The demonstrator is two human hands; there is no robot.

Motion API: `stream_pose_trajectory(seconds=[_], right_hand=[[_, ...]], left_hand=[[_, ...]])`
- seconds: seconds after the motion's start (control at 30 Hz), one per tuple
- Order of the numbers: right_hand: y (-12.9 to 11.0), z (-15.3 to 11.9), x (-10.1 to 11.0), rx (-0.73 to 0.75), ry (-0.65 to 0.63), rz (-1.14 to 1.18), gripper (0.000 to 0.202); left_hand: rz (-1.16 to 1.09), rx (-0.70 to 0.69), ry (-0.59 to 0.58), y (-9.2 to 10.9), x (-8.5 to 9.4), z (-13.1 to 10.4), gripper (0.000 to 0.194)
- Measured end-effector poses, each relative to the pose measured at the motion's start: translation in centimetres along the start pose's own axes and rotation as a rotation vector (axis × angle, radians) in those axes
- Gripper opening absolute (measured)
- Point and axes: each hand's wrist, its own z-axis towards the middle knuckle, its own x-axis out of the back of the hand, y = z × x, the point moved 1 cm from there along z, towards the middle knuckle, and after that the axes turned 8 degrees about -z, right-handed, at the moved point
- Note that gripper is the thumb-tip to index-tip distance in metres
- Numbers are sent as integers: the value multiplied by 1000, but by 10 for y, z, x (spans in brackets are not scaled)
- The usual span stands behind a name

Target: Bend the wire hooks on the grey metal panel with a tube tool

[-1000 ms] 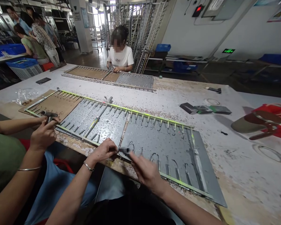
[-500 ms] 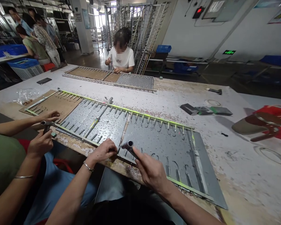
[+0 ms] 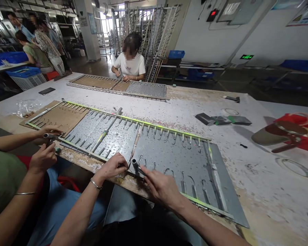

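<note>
My right hand [image 3: 163, 186] grips a metal hammer-like tool [image 3: 136, 165], its round hollow head just right of my left fingertips. Low over the frame's near rail, my left hand [image 3: 113, 167] has its fingers curled together in a pinch; what they hold is too small to make out. The long metal frame [image 3: 159, 127], edged in yellow-green, lies flat with rows of hooks along both long rails. Beneath it are grey dimpled boards [image 3: 159, 150] and a brown board [image 3: 59, 118].
At left, a co-worker's hands [image 3: 43, 157] work on the same frame with a similar tool. Across the table a person in white [image 3: 130, 65] handles another frame [image 3: 92, 89]. Dark blocks [image 3: 206, 119], tape rings [image 3: 295, 166] and a cap [image 3: 269, 135] lie on the right.
My right hand has lowered the tool slightly leftward, its head closer to the near rail. My left hand has barely moved. The view has shifted a little.
</note>
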Motion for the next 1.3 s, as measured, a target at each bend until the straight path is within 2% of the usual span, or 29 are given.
stream_pose_trajectory(seconds=[0.13, 0.23, 0.3, 0.43, 0.57, 0.67, 0.73, 0.87, 0.97, 1.03, 1.2, 1.3], right_hand=[[-2, 1, -1, 13, 111, 110, 47], [-7, 3, -8, 63, 22, 5, 42], [-9, 5, -9, 48, 12, 11, 40], [-9, 9, -10, 38, 135, 105, 45], [-4, 9, -12, 83, 52, 8, 40], [-3, 9, -10, 39, 100, 66, 41], [-6, 9, -8, 63, 122, 58, 42], [-14, 10, -6, 92, 7, 1, 41], [-15, 12, -3, 54, 69, 92, 42], [-12, 12, -3, 80, 123, 84, 44], [1, 9, -3, 21, 2, -33, 41], [-1, 7, 0, 8, 85, 47, 45]], left_hand=[[-4, 17, 9, 0, 1, 0, 8], [-21, 42, 7, 0, 2, 0, 5], [-28, 56, -9, 0, 3, 0, 4], [-39, 125, -37, 3, 6, 1, 5], [-16, 169, -63, 7, 8, 1, 6], [-22, 168, -61, 6, 8, 1, 6], [-43, 159, -49, 4, 7, 1, 6], [-74, 135, -31, -3, 6, -1, 11], [-75, 126, -17, -5, 6, -1, 8], [-78, 117, -7, -5, 7, -1, 7], [-89, 108, -39, -1, 8, 0, 12], [-84, 127, -20, 0, 7, -1, 14]])
